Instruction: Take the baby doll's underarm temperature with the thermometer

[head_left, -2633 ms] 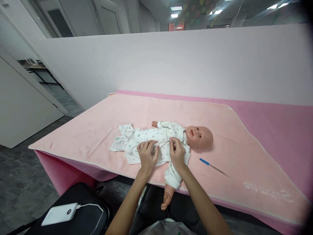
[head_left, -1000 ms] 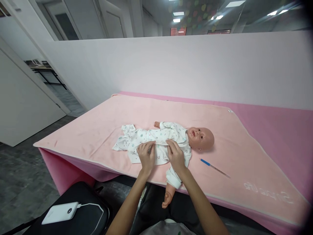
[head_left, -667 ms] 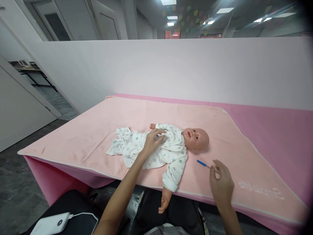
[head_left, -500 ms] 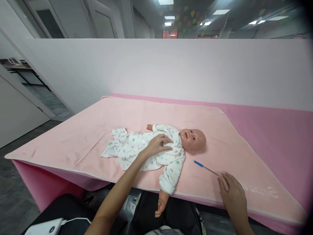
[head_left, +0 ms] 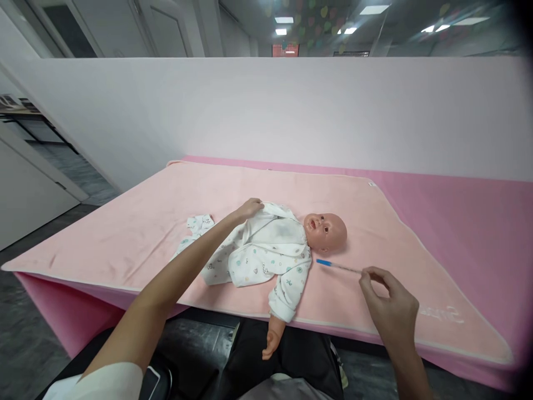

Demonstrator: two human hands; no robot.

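Observation:
A baby doll (head_left: 327,230) lies on its back on a peach blanket, its head to the right. It wears a white printed top (head_left: 266,244), whose front flap is folded over to the far side. My left hand (head_left: 250,208) reaches across the doll and is closed on the flap's edge. My right hand (head_left: 389,300) pinches the end of a thin thermometer (head_left: 339,267) between thumb and fingers. The thermometer's blue tip points left, just below the doll's head. One doll arm (head_left: 273,336) hangs past the near edge; my forearm partly covers the trousers.
The peach blanket (head_left: 375,222) lies over a pink table cover (head_left: 458,205). A white wall (head_left: 291,111) with glass above stands behind the table. My lap (head_left: 308,366) is close under the near edge, and a white door (head_left: 33,189) is at left.
My left hand has moved from the doll's chest to its far side, drawing the top's flap open. My right hand has taken a pinch hold of the thermometer and shifted it slightly left and upward.

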